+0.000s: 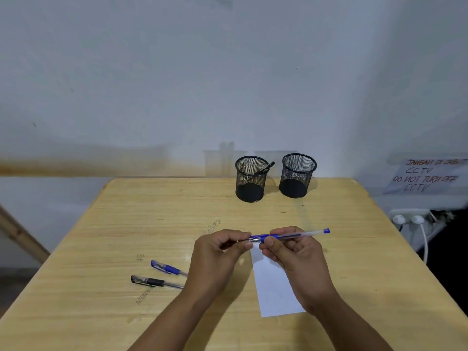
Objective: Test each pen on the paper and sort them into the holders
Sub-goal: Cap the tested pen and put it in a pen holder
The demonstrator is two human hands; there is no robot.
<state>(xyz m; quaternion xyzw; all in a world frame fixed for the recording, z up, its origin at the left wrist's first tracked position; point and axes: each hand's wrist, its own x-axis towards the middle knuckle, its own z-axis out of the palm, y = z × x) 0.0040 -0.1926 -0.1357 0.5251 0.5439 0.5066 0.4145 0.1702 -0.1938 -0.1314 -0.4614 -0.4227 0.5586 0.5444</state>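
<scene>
Paper (pixel 272 287) nearest; left holder (pixel 250 179) contains pens, right holder (pixel 297 176) unclear.

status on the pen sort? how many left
Done: one pen sits in the left holder; the right holder looks empty. In hand: both hands hold a blue pen above the paper. Left: a blue pen and a black pen on the table.

A pale wall (pixel 177 72) is filling the upper frame. A light wooden table (pixel 126 224) is spreading across the lower half. At right, a handwritten CCTV notice (pixel 425 176) is hanging above a white power strip (pixel 411 216).
</scene>
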